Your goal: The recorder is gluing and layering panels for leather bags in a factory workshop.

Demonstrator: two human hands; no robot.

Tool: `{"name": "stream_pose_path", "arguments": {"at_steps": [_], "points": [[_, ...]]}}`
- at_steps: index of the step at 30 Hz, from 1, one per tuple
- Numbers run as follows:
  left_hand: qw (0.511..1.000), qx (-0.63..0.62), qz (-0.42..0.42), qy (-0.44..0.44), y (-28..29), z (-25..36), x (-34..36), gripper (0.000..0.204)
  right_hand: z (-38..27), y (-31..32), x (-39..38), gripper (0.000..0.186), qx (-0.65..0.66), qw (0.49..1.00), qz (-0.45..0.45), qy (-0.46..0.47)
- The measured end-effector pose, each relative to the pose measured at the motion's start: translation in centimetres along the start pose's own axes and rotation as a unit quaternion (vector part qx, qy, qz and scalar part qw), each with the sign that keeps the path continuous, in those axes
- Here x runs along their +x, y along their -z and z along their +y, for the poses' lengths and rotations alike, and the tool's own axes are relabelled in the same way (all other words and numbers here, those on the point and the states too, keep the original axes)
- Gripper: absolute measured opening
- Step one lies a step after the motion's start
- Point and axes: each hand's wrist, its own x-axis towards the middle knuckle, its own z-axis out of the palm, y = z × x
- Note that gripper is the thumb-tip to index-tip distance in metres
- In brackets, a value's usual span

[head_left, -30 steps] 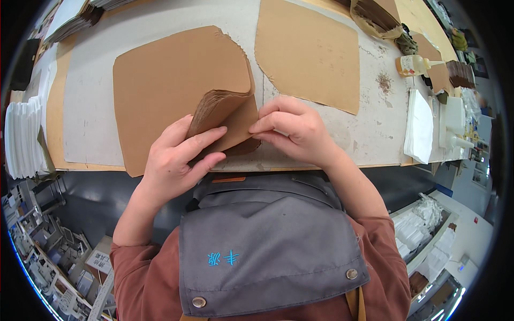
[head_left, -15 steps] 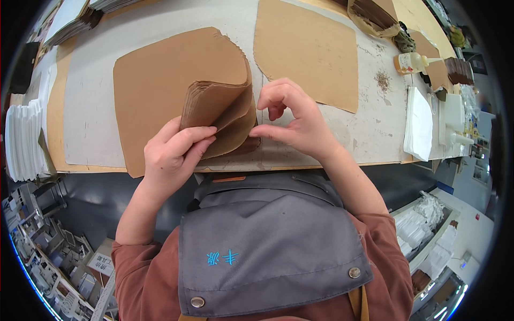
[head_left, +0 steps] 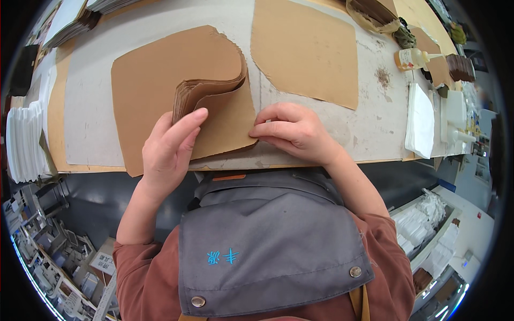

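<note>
A stack of large brown sheets (head_left: 150, 69) lies on the table, its upper layers curled back to the left in a thick fold. At the fold's loose edges is my left hand (head_left: 170, 147), closed on the turned-back layers, with forefinger and thumb showing in front. My right hand (head_left: 297, 134) pinches the near right corner of a lighter tan sheet face (head_left: 230, 120) that the fold exposes. Part of the bundle is hidden behind my left fingers.
Another tan sheet (head_left: 305, 53) lies flat beyond my right hand. Toward the right are a squeeze bottle of yellowish liquid (head_left: 411, 59) and a folded white cloth or paper (head_left: 420, 120). White folded stacks (head_left: 24, 142) stand at the left edge. The table's front edge (head_left: 353, 165) runs near my waist.
My right hand has come down and closed on the sheet's near corner. The layer there has dropped flat, while my left hand has shifted slightly left with the fold.
</note>
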Motion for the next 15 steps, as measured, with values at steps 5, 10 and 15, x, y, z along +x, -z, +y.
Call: {"name": "stream_pose_path", "arguments": {"at_steps": [5,10,15], "points": [[0.989,0.102,-0.063,-0.085,-0.1,0.8,0.7,0.052,-0.2,-0.2,0.3,0.028,-0.066,0.997,-0.004,0.025],[0.968,0.195,-0.046,-0.153,-1.2,0.9,-0.7,0.071,0.1,-0.6,0.5,0.025,-0.077,0.994,0.059,0.042],[0.945,0.301,-0.119,0.052,-1.1,3.0,-1.3,0.083,0.7,-1.0,0.5,0.021,-0.119,0.988,0.088,0.047]]}}
